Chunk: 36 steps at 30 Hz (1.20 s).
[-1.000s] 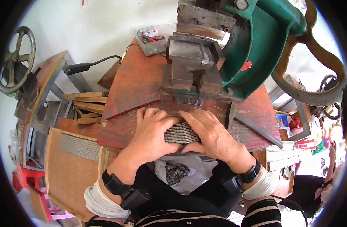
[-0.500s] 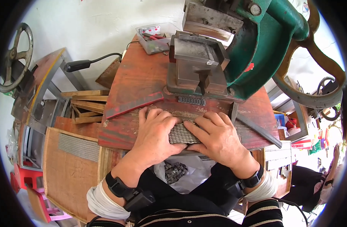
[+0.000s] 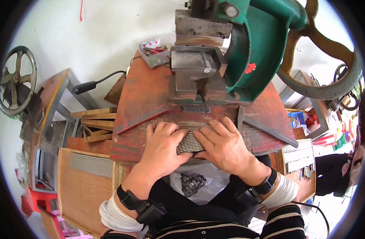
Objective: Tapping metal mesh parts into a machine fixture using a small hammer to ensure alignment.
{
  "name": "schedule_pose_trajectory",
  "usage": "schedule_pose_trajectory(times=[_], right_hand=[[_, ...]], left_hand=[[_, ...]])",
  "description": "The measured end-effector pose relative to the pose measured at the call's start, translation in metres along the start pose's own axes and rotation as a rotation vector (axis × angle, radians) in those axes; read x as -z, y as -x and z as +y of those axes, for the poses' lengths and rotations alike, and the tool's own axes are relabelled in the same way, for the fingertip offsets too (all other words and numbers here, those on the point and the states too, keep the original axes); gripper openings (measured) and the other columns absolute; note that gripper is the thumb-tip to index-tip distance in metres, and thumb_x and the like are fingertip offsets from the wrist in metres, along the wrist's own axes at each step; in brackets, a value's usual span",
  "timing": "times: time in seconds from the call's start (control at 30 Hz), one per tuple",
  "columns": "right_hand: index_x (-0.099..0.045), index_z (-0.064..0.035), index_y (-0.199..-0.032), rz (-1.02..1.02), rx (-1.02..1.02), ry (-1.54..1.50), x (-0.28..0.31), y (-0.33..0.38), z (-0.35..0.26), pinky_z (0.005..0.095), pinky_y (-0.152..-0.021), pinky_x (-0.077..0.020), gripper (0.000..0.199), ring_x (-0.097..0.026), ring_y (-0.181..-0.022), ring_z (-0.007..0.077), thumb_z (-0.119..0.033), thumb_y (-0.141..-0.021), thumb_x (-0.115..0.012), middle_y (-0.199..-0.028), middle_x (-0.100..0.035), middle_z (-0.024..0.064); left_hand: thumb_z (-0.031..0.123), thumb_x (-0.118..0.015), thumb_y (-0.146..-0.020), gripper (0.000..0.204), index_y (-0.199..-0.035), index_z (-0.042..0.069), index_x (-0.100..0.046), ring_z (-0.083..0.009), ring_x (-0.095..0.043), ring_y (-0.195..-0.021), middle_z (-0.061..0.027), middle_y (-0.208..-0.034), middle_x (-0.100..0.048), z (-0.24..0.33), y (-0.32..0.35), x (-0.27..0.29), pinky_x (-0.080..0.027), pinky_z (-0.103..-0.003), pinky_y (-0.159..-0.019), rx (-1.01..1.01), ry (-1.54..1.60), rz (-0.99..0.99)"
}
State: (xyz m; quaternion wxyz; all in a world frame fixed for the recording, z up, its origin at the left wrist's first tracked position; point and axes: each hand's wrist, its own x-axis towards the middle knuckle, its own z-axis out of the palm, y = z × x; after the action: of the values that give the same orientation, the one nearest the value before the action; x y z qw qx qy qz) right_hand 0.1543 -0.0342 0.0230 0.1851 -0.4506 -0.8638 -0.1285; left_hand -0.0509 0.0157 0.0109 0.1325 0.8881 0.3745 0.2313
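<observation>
Both hands, left hand (image 3: 163, 140) and right hand (image 3: 223, 144), press flat on a stack of metal strips (image 3: 189, 143) on the red table (image 3: 148, 93); squaring looks underway, the press (image 3: 246, 51) unfed.

Both forearms coming up from the lower edge, sleeves rolled back, a dark band strapped on each wrist, left hand (image 3: 163, 144) lying palm down with fingers spread forward, right hand (image 3: 223, 147) lying palm down just beside it, fingertips angling inward, thumbs nearly meeting
</observation>
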Motion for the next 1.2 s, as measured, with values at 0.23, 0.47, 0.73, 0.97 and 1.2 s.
schedule_pose_trajectory(times=[0.23,0.47,0.73,0.97,1.2], right_hand=[[-0.067,-0.0051,-0.11,0.242,-0.113,-0.231,-0.016,0.028,0.019,0.0481,-0.095,-0.0432,0.052,-0.054,-0.11,0.0336,-0.03,-0.066,-0.081,-0.114,-0.063,0.011],[-0.069,-0.0021,-0.102,0.387,-0.212,-0.316,-0.019,0.033,0.019,0.0456,-0.089,-0.0486,0.045,-0.056,-0.104,0.0357,-0.022,-0.064,-0.083,-0.106,-0.065,0.0116],[-0.07,-0.0024,-0.098,0.484,-0.254,-0.303,-0.02,0.029,0.018,0.0445,-0.086,-0.0501,0.041,-0.057,-0.103,0.0349,-0.019,-0.063,-0.084,-0.104,-0.064,0.0112],[-0.071,-0.0027,-0.095,0.435,-0.299,-0.293,-0.017,0.035,0.015,0.0444,-0.084,-0.0507,0.036,-0.057,-0.102,0.0353,-0.016,-0.064,-0.083,-0.101,-0.065,0.0118],[-0.071,-0.002,-0.093,0.423,-0.295,-0.258,-0.017,0.034,0.013,0.0439,-0.084,-0.0509,0.032,-0.057,-0.1,0.0359,-0.014,-0.065,-0.083,-0.099,-0.066,0.0114]], left_hand=[[0.022,-0.084,-0.065,0.066,-0.124,0.001,-0.061,-0.0341,-0.05,-0.113,-0.0139,-0.115,-0.057,0.008,-0.005,0.008,-0.04,-0.044,-0.099,-0.024,0.005,-0.08],[0.029,-0.084,-0.065,0.07,-0.122,-0.003,-0.058,-0.0346,-0.051,-0.109,-0.0151,-0.114,-0.057,0.024,-0.009,0.001,-0.041,-0.045,-0.095,-0.071,-0.098,0.018],[0.038,-0.083,-0.069,0.059,-0.106,-0.002,-0.061,-0.0296,-0.056,-0.088,-0.0135,-0.097,-0.057,0.007,-0.02,-0.034,-0.046,-0.04,-0.076,-0.169,-0.15,0.244],[0.068,-0.048,-0.091,0.069,-0.109,0.002,-0.057,-0.0214,-0.049,-0.08,-0.0088,-0.089,-0.052,-0.011,-0.002,-0.006,-0.042,-0.034,-0.072,0.335,2.148,0.268],[0.07,-0.051,-0.089,0.071,-0.11,0.002,-0.057,-0.0235,-0.048,-0.083,-0.0093,-0.091,-0.052,-0.003,0.013,-0.011,-0.041,-0.037,-0.074,0.325,2.4,0.163]])
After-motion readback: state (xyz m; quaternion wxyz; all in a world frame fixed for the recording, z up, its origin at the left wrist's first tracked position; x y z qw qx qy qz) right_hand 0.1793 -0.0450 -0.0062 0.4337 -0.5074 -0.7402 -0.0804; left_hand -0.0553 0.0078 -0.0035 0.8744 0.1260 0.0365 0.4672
